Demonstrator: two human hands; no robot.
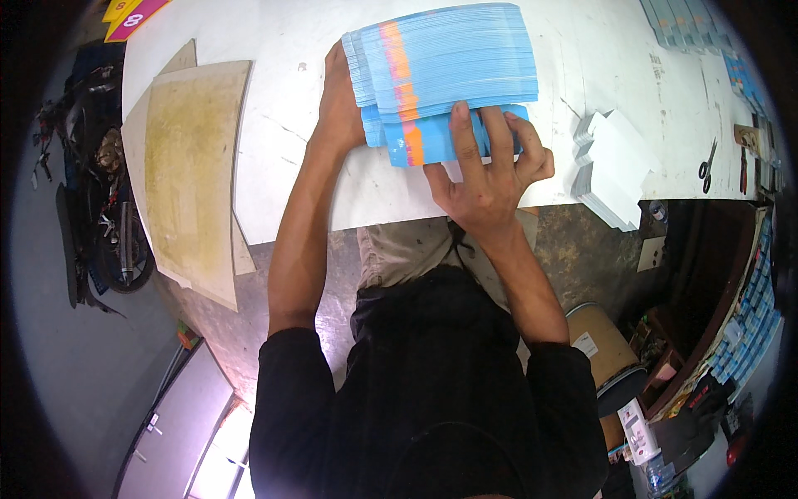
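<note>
A thick stack of thin blue printed card sheets (465,58) with an orange and pink band lies on the white table in front of me. Against its left side is my left hand (339,98), wrapped round that end, with most of its fingers hidden behind the stack. A lower blue bundle (436,143) juts out at the near side. My right hand (490,162) grips this near part, its fingers bent over the top and the thumb at the near edge.
White notched card pieces (615,170) are piled at the table's right front edge. Scissors (707,166) lie farther right, and more blue sheets (686,25) at the far right corner. Stained boards (195,166) overhang the left edge. A brown round stool (603,345) stands behind right.
</note>
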